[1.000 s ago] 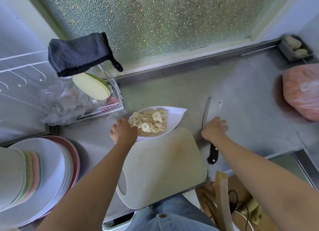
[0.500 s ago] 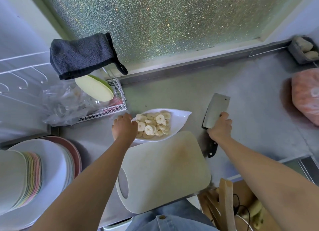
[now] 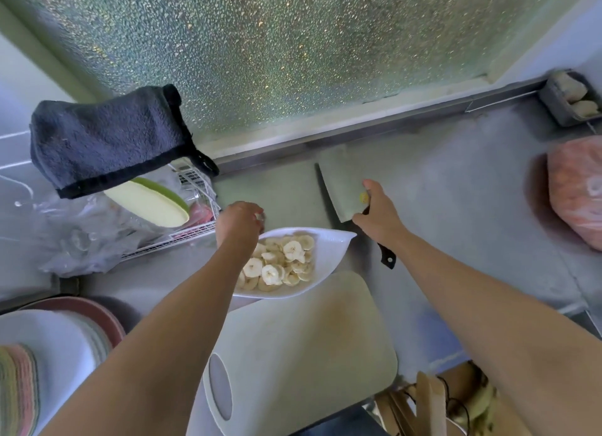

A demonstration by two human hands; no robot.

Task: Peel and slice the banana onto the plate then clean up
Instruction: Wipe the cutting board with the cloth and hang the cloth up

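A white leaf-shaped plate (image 3: 335, 245) holds several banana slices (image 3: 283, 263) on the grey counter, just beyond a bare white cutting board (image 3: 303, 347). My left hand (image 3: 239, 224) is at the plate's far left rim, fingers curled around a small pale bit that I cannot identify. My right hand (image 3: 379, 212) grips a cleaver (image 3: 343, 191) where the blade meets the black handle. The blade is lifted and points away from me, to the right of the plate.
A dark towel (image 3: 107, 139) hangs over a wire rack (image 3: 182, 237) with a green-rimmed plate (image 3: 150, 204) and plastic bags at left. Stacked plates (image 3: 58, 354) sit at near left. A pink bag (image 3: 576, 191) lies at right, a small tray (image 3: 570, 97) far right.
My right hand picked the cleaver up off the counter and carried it up and away from me. My left hand shifted from the plate's near-left edge to its far-left rim.
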